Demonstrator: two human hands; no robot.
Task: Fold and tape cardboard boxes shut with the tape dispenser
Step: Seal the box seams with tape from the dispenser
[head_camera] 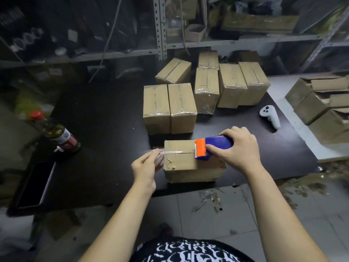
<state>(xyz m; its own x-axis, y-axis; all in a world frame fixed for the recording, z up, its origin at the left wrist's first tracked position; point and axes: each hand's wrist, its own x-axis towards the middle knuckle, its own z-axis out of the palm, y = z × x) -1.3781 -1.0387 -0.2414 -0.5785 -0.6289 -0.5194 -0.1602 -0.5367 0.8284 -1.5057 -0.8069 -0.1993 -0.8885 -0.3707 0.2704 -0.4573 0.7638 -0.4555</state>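
A small cardboard box (186, 168) lies near the front edge of the black table (105, 129), flaps folded shut. My right hand (238, 148) grips the blue and orange tape dispenser (211, 147), which rests on the box top right of its middle. A strip of clear tape (173, 152) runs left from the dispenser along the top seam and past the box's left edge. My left hand (146, 165) pinches that free tape end just left of the box.
Several taped boxes (170, 108) stand behind on the table. A white controller (269, 116) lies at the right, a red-capped bottle (56, 132) at the left. Open boxes (321, 103) sit stacked at far right. Metal shelving (160, 27) rises behind. Tape scraps litter the floor.
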